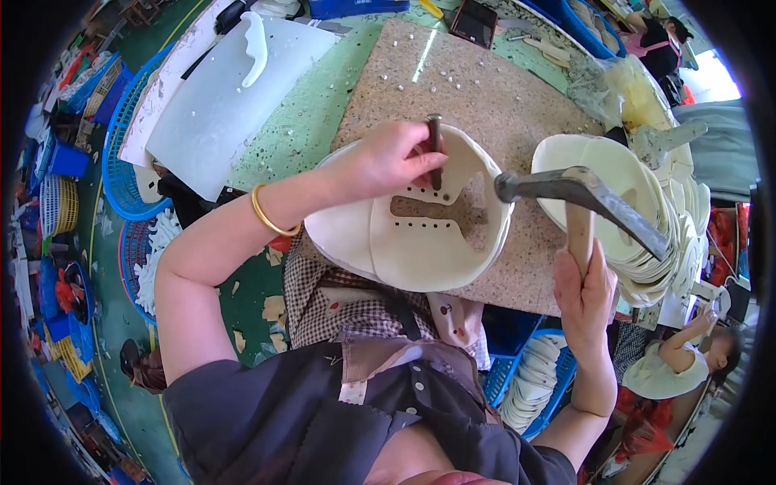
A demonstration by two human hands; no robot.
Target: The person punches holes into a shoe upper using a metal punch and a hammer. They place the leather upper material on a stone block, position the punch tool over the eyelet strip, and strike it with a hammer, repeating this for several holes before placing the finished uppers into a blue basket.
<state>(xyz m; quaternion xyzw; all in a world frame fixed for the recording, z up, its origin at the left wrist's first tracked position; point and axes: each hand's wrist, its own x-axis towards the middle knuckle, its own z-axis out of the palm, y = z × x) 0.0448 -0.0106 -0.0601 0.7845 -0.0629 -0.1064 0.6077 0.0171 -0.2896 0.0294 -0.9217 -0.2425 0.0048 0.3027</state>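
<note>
A cream shoe upper piece (428,259) lies flat on the stone slab, with rows of small punched holes along both sides of its central slot. My left hand (396,155) is closed round a metal hole punch (436,149), which stands upright with its lower end at the row of holes on the far side of the slot. In my right hand (584,291) is the wooden handle of a hammer (579,226). Its dark metal head is raised to the right of the punch, apart from it. Whether the punch tip touches the piece, I cannot tell.
A thick stack of cream pieces (647,259) stands on the right of the speckled stone slab (388,89). Further left lie a grey sheet (218,113) and a white curved tool (255,48). Below the table sits a blue basket (558,380) of pieces. Other people work at the right.
</note>
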